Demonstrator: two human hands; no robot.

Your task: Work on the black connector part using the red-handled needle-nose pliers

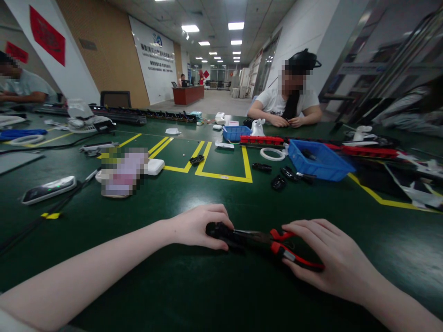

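Note:
Low over the near middle of the green table, my left hand [199, 227] pinches a small black part [224, 235] between thumb and fingers. What kind of part it is I cannot make out. To its right, my right hand [328, 258] is wrapped round the red and black handles of a pair of long-nose pliers [282, 246]. The handles are spread apart. The plier jaws point left and meet the black part's right end; whether they grip it is too dark to tell.
Beyond my hands lie several small black parts [278, 182] near a blue bin [320, 161]. A white ring [272, 154], a smaller blue bin [237, 133] and a red strip [263, 140] are farther back. Left are a blurred-out phone-like object [124, 173] and a white device [50, 189]. A co-worker [290, 99] sits opposite.

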